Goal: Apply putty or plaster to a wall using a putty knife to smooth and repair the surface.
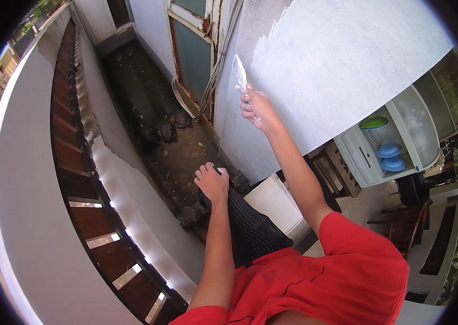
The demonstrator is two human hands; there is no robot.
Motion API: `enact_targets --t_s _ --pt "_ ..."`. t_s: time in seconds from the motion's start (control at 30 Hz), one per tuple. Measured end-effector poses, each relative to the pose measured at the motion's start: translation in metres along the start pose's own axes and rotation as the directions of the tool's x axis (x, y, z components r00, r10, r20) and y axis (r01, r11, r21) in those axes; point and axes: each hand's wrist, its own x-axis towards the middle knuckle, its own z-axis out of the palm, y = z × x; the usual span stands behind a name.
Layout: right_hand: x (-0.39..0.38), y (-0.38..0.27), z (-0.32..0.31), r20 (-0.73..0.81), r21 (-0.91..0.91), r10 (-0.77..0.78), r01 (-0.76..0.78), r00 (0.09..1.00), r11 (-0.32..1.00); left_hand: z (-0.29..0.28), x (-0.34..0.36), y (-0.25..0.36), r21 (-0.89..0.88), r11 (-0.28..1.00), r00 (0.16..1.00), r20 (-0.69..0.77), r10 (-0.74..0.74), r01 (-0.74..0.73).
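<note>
My right hand (258,108) is raised to the wall (337,65), closed around a flat, narrow tool coated in white (241,72). The coating hides whether it is a brush or a scraper. White smears cover the fingers. Fresh-looking white coating spreads over most of this wall, with a ragged edge against a bare grey strip (258,24) on its left. Lower down, my left hand (212,181) rests on my knee in dark striped trousers (250,225). Its fingers are apart with nothing visible in them, and white spots mark the thumb.
Left of me, a trough of dark water (137,76) holds several turtles (167,131) at its near end. A low wall with brown slats (74,157) curves alongside. Cables (215,81) hang by a rusty-framed door (191,51). At right stands a white dish cabinet (386,135).
</note>
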Motion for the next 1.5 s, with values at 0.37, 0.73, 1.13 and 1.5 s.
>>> enact_targets --t_s 0.37,0.73,1.13,1.5 --pt "-0.013 0.022 -0.019 -0.197 0.122 -0.102 0.128 0.975 0.984 -0.009 -0.001 -0.022 0.025 0.996 0.996 0.007 -0.089 0.089" --pt "0.016 -0.003 0.014 -0.154 0.028 -0.162 0.168 0.975 0.985 -0.006 0.001 -0.016 -0.005 0.999 0.998 -0.045 -0.032 0.032" --pt "-0.106 0.153 -0.12 -0.165 -0.725 -0.122 -0.036 0.979 0.688 -0.002 0.021 -0.021 0.064 0.992 0.994 -0.035 -0.103 0.105" --pt "-0.173 0.273 -0.245 -0.38 -0.832 0.062 -0.371 0.923 0.413 -0.003 0.021 -0.023 0.114 0.983 0.989 -0.033 -0.141 0.144"
